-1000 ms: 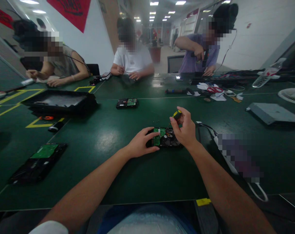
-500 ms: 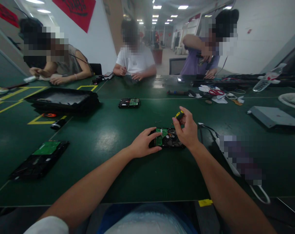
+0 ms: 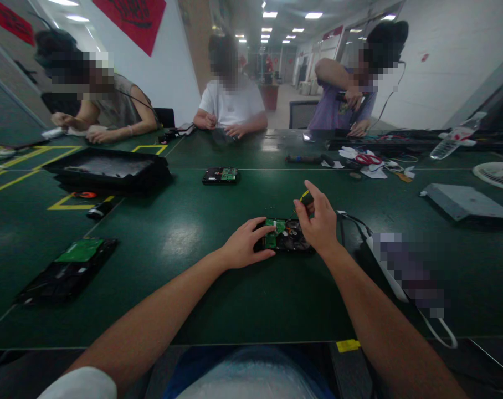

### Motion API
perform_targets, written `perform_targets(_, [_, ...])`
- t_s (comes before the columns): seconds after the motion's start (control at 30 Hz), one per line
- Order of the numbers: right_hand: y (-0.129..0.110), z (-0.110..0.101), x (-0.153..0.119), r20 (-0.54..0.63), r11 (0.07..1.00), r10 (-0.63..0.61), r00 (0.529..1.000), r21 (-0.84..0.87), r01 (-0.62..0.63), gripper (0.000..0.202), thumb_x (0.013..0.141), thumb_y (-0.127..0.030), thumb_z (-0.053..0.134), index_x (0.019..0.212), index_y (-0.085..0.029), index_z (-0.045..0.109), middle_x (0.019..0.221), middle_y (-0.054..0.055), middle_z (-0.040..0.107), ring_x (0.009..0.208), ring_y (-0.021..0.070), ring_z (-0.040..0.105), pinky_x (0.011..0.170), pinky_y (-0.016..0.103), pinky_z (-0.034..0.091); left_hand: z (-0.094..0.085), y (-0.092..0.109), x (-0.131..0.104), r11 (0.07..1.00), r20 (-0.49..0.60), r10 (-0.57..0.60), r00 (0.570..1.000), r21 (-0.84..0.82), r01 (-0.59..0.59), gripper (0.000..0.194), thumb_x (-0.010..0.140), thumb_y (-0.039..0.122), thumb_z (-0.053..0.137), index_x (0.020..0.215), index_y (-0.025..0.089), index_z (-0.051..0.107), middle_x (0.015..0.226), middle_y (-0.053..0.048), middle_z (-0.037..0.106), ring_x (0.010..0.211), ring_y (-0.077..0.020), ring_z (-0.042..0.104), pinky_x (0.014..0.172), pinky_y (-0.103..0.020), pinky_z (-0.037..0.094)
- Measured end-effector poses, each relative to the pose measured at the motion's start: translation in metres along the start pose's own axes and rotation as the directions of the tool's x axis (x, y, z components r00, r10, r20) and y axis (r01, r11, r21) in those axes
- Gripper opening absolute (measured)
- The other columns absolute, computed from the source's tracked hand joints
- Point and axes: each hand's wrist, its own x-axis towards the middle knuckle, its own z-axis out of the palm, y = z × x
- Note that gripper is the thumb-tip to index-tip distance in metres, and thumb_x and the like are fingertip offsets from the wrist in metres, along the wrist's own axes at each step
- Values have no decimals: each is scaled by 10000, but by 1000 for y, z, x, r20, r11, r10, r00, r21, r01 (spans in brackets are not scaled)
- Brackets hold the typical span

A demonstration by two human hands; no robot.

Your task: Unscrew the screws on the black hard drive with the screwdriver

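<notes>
Your right hand (image 3: 319,223) pinches a yellow-and-dark screwdriver (image 3: 304,197) over the hard drive (image 3: 292,239), just right of and below the frame's centre. Your left hand (image 3: 248,244) grips its left end. Tiny specks (image 3: 270,208) lie just beyond; another drive (image 3: 68,270) lies lower left, a black tray (image 3: 54,166) upper left.

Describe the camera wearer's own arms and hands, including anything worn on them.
Both the left hand and the right hand are ungloved, with no watch or bracelet visible on either wrist. A pale, whitish sleeve shows on the left arm; the right arm is bare as far as it shows.
</notes>
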Motion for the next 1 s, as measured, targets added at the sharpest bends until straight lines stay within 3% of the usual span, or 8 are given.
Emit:
perform_targets(0.23, [-5,-2,1,-2,999,-23,1000,-33,23,557,1009,-336,531,1554,-280,431,1064,85,655,783,217,610,824,452,585,-1,0,0,1000,8,-10,1000,3,10,728,894,609,644,1517,264,492,1610,-158,379,1445,-364,427,1156,-552,424])
perform_targets(0.5, [2,6,-2,-19,989,50,999,141,-46,644,995,-359,557,1589,-267,325,1334,147,618,959,257,702,893,487,620,-1,1,0,1000,5,-8,1000,2,8,723,892,590,657,1514,260,495,1604,-160,385,1444,-365,428,1158,-550,421])
perform_targets(1.0, [-2,0,1,-55,999,-29,998,21,30,512,967,-407,648,1444,-292,503,1176,107,636,848,240,659,804,471,622,2,0,0,1000,0,-4,1000,0,4,724,894,594,652,1514,254,497,1601,-165,387,1445,-360,427,1160,-548,417])
